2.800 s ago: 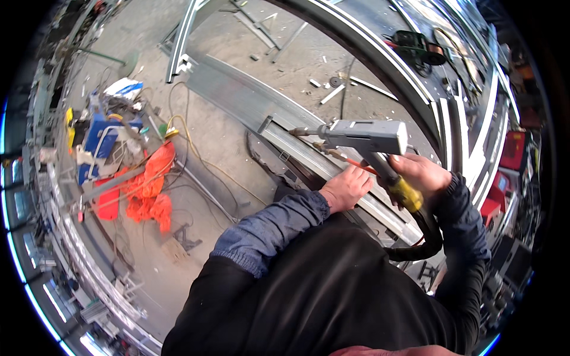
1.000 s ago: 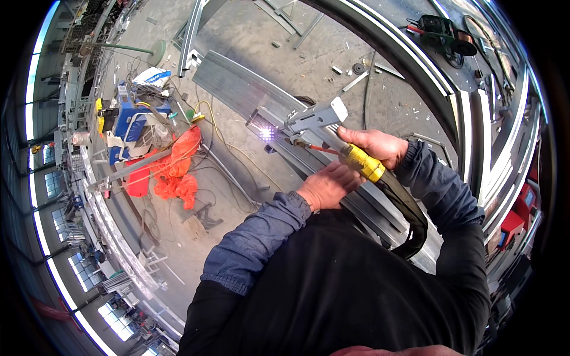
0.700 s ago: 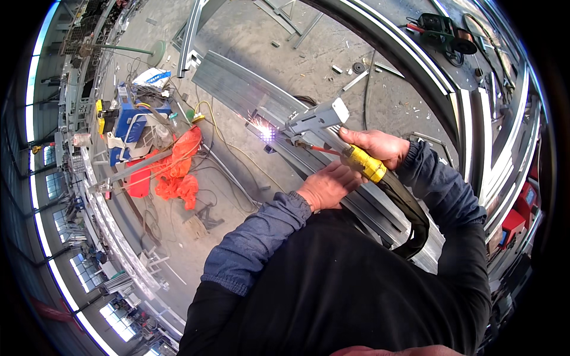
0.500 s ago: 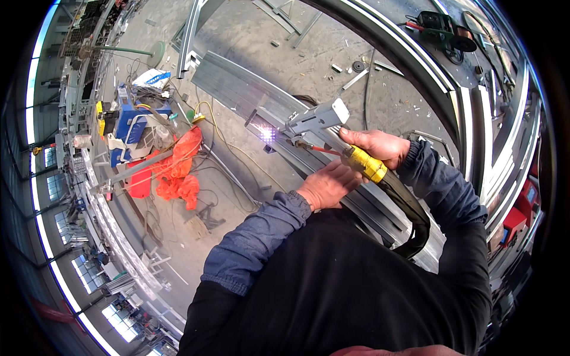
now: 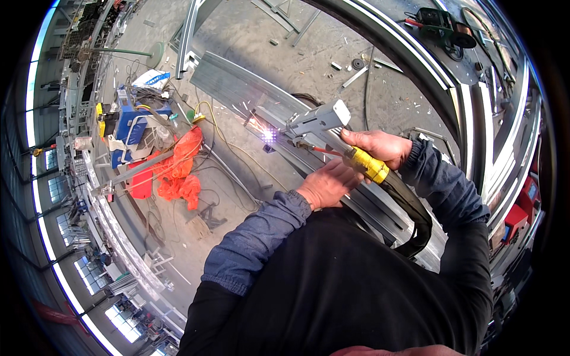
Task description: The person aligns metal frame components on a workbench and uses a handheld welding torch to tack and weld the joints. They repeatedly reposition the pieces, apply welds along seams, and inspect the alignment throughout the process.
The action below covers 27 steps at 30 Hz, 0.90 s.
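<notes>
My right hand (image 5: 380, 147) is wrapped around the grey welding gun (image 5: 320, 118), whose grip is bound in yellow tape. Close beside it, my left hand (image 5: 331, 184) has its fingers curled together under the taped grip, partly hidden. A bright violet-white glow (image 5: 269, 136) with orange sparks burns at the gun's tip. It lies at the near edge of a long grey metal profile (image 5: 234, 83). A thin red hose (image 5: 323, 150) runs along the gun, and a thick black sheathed cable (image 5: 418, 216) curves from the grip down beside my right arm.
On the left stand a blue machine (image 5: 132, 121) and crumpled orange cloth (image 5: 181, 169), with cables across the floor. A dark frame beam (image 5: 409, 53) arcs past at upper right. Beyond it sits a wire-spool unit (image 5: 442, 26). Offcuts (image 5: 355, 77) lie scattered on the floor.
Orange sparks now spray up and left from the glow, where earlier there was mostly violet light. Both hands and the welding gun have barely moved.
</notes>
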Available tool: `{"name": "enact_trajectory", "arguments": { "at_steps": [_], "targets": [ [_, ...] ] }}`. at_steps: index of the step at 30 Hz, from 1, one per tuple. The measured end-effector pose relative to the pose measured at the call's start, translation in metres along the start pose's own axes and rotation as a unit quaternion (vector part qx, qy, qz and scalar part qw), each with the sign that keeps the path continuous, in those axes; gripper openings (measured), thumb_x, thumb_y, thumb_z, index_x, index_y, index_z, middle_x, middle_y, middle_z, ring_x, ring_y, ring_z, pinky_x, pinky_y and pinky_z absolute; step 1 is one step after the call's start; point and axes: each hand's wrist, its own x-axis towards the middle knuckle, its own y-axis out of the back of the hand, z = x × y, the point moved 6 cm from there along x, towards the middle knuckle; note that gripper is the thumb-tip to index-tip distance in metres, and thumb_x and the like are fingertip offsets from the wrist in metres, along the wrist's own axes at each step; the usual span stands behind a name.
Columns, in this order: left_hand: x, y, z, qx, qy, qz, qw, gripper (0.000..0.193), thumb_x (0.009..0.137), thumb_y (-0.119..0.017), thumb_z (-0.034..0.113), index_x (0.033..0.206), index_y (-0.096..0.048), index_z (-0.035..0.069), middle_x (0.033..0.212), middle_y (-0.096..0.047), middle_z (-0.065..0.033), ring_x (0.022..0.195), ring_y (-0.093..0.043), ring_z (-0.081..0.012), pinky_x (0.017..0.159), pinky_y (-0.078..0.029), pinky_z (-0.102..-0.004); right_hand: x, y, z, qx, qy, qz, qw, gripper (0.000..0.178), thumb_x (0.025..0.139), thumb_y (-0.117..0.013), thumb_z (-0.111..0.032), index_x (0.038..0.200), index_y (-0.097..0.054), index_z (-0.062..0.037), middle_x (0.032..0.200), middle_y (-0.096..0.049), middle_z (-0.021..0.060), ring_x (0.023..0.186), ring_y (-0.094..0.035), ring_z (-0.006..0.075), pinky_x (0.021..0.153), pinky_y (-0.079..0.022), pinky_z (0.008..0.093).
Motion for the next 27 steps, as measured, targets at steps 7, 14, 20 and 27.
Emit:
{"name": "enact_trajectory", "arguments": {
  "at_steps": [7, 14, 20, 27],
  "targets": [
    [0.001, 0.007, 0.002, 0.027, 0.01, -0.003, 1.0, 0.096, 0.07, -0.095, 0.053, 0.151, -0.058, 0.019, 0.149, -0.06, -0.0061, 0.149, -0.052, -0.028, 0.13, -0.036, -0.0479, -0.005, -0.003, -0.001, -0.004, -0.011, -0.001, 1.0, 0.068, 0.109, -0.057, -0.069, 0.122, -0.063, -0.0025, 0.088, -0.07, 0.0087, 0.065, -0.073, 0.0202, 0.058, -0.065, 0.035],
    [0.001, 0.01, 0.002, 0.026, 0.005, 0.001, 1.0, 0.094, 0.07, -0.096, 0.052, 0.149, -0.058, 0.017, 0.149, -0.06, -0.0074, 0.149, -0.052, -0.0294, 0.13, -0.035, -0.0481, -0.008, -0.004, 0.0, -0.002, -0.01, -0.002, 1.0, 0.064, 0.11, -0.057, -0.068, 0.126, -0.063, -0.0061, 0.091, -0.071, 0.0079, 0.065, -0.073, 0.0197, 0.059, -0.065, 0.0337],
    [0.002, 0.007, 0.0, 0.025, 0.004, 0.007, 1.0, 0.092, 0.069, -0.096, 0.051, 0.147, -0.061, 0.017, 0.148, -0.06, -0.0074, 0.148, -0.052, -0.0292, 0.131, -0.035, -0.048, -0.01, -0.005, 0.0, -0.002, -0.012, -0.012, 1.0, 0.063, 0.111, -0.057, -0.067, 0.129, -0.063, -0.0076, 0.092, -0.071, 0.0066, 0.065, -0.072, 0.0189, 0.058, -0.064, 0.0331],
    [0.0, 0.007, 0.0, 0.023, 0.007, 0.016, 1.0, 0.095, 0.069, -0.097, 0.048, 0.15, -0.058, 0.019, 0.143, -0.059, -0.0053, 0.145, -0.052, -0.0282, 0.127, -0.037, -0.0468, -0.015, -0.01, -0.003, -0.013, -0.003, -0.006, 1.0, 0.06, 0.112, -0.056, -0.065, 0.127, -0.064, -0.0076, 0.093, -0.071, 0.0068, 0.064, -0.072, 0.0192, 0.058, -0.064, 0.0334]
  ]
}}
